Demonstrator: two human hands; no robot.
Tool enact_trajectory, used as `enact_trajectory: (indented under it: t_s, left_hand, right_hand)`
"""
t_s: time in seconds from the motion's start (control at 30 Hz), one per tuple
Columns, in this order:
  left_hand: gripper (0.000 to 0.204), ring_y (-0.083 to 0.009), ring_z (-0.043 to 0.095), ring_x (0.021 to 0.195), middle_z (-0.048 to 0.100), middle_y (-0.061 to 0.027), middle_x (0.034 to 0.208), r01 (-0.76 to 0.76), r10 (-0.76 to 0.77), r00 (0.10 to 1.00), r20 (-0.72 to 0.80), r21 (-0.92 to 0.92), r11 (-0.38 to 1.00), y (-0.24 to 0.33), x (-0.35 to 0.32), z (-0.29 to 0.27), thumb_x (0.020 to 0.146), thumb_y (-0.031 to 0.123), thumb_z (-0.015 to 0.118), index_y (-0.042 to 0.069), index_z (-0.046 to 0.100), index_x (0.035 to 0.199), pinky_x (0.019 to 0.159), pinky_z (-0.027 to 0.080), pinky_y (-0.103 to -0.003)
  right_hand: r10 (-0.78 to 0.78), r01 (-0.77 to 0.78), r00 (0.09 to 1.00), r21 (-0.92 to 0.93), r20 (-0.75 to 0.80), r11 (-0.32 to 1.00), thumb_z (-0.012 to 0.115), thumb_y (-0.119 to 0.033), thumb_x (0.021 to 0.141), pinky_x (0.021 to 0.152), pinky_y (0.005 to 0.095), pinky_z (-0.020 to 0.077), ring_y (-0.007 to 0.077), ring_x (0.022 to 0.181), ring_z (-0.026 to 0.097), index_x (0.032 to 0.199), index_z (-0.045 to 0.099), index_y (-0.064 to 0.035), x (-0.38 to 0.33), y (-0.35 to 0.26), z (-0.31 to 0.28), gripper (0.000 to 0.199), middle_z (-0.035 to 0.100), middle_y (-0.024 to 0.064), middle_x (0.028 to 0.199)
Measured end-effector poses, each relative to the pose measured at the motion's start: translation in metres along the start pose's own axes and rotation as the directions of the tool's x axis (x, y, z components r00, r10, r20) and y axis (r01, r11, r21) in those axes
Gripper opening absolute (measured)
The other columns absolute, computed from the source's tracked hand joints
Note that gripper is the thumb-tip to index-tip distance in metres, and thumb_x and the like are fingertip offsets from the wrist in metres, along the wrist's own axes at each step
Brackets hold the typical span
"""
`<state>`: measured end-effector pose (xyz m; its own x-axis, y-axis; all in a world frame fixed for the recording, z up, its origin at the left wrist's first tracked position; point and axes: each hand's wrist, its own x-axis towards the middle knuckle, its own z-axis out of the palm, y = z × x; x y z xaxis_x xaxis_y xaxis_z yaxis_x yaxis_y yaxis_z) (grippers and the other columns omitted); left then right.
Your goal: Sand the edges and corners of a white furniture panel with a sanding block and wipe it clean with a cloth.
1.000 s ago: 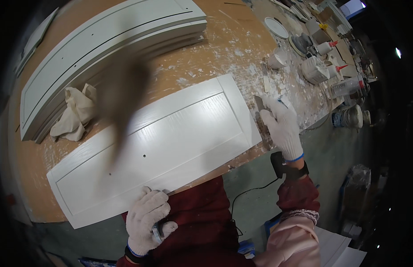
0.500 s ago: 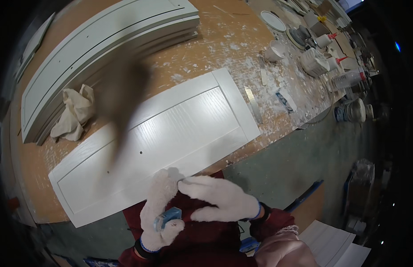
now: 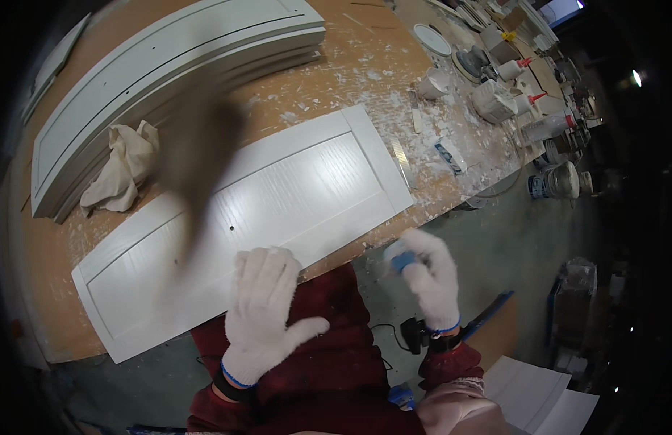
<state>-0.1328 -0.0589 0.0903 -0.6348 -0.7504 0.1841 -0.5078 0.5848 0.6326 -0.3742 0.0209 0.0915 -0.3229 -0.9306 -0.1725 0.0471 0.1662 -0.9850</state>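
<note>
White panel [image 3: 314, 181] lying along the bench's [image 3: 357, 72] near edge, left gloved hand [image 3: 267, 315] over its near rim, fingers straight, thumb splayed, contact unclear; right gloved hand [image 3: 431, 279], off that edge, fingers curled round small blue object [image 3: 402, 261].

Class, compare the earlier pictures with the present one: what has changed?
The small blue object passed from the white-gloved left hand to the white-gloved right hand, which moved away rightward; the left has opened. The white rectangular panel and crumpled cream cloth stayed put.
</note>
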Motion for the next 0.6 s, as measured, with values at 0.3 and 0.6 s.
enact_trajectory:
  t_s: [0.3,0.6]
  left_hand:
    - [0.059,-0.0363,0.053,0.094,0.058,-0.0153,0.105,0.193,-0.133,0.956,-0.263,0.22,0.956,-0.025,-0.026,0.0,0.062,0.03,0.077,-0.002,0.06,0.108,0.081,0.044,-0.045]
    - [0.063,-0.0313,0.054,0.095,0.059,-0.0089,0.109,0.227,-0.147,0.956,-0.253,0.321,0.919,-0.028,-0.035,0.009,0.064,0.039,0.076,0.006,0.062,0.117,0.082,0.044,-0.041]
  right_hand:
    - [-0.379,0.182,0.914,-0.688,-0.145,0.702,0.06,-0.001,0.086,0.086,0.0298,0.0479,0.0189,0.097,0.061,0.119,0.06,0.0027,0.051,0.003,-0.061,0.033,0.063,0.0119,0.107]
    - [-0.459,0.282,0.881,-0.655,-0.112,0.701,0.064,-0.001,0.085,0.085,0.0293,0.0482,0.0196,0.096,0.062,0.117,0.063,0.0019,0.064,0.019,-0.056,0.032,0.064,0.013,0.108]
